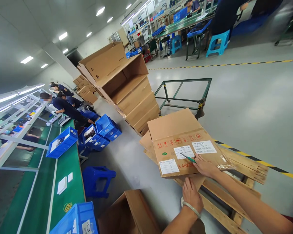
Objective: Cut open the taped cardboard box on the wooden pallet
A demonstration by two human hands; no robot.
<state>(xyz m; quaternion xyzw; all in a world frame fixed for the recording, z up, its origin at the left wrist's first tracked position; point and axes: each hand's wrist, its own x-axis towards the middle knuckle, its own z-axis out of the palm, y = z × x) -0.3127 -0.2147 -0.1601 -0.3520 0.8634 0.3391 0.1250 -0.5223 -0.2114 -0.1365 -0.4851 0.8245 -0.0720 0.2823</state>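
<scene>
A closed cardboard box point(178, 136) with white labels sits on flattened cardboard over a wooden pallet point(244, 169). My right hand point(205, 166) holds a green pen point(188, 158) with its tip on a white label point(184, 151) on the box's side. My left hand point(191, 195), a pale bangle on its wrist, rests with fingers spread against the cardboard flap just below the box's lower edge.
An open empty carton point(129, 214) stands by my left arm. Stacked cartons point(129, 87) and a green metal cart frame point(183, 94) lie beyond. Left, a green workbench point(63, 182) holds blue bins point(62, 141); a blue stool point(97, 180) stands beside it. Several seated workers point(68, 109) work along it.
</scene>
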